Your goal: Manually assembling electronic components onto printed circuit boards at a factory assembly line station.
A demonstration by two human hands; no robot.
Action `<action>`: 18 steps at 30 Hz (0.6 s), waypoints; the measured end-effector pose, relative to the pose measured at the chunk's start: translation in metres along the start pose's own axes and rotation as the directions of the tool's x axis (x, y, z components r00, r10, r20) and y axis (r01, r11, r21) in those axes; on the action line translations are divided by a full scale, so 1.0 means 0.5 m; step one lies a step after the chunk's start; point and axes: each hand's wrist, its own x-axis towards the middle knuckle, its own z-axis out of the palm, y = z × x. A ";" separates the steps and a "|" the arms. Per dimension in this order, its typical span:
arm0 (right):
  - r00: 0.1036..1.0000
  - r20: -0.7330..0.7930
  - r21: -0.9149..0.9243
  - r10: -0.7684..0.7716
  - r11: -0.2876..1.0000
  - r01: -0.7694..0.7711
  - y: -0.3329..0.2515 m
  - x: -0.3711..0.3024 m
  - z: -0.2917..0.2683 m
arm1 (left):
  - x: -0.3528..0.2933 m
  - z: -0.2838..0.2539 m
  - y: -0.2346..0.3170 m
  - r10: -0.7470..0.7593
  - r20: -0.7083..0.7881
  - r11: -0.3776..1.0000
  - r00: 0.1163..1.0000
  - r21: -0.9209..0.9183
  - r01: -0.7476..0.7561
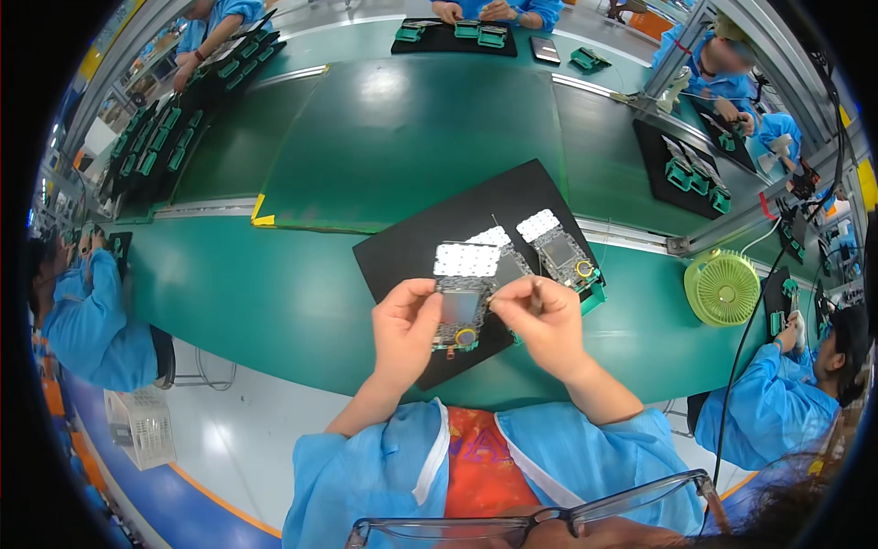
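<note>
Though rectangular, speckled circuit board [460,302]

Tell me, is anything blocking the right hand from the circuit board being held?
Nothing visible. The left hand grips the circuit board by its left edge, and the right hand is close to its right edge; I can't tell whether they touch. Two more boards lie beyond, on the black mat.

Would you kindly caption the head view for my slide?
Left hand holding a circuit board, right hand at its edge, over a black mat.
</note>
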 end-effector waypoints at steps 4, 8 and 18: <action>0.980 0.083 -0.261 -0.181 0.945 0.197 -0.016 0.004 0.030 | -0.008 0.029 0.006 0.107 0.029 0.989 0.994 0.099 -0.109; 0.966 0.029 -0.348 -0.259 0.903 0.252 -0.004 0.008 0.038 | -0.013 0.043 0.015 0.131 0.057 0.985 0.990 0.102 -0.137; 0.929 0.042 -0.408 -0.367 0.843 0.352 0.000 0.013 0.038 | -0.014 0.044 0.016 0.207 0.070 0.950 0.976 0.223 -0.217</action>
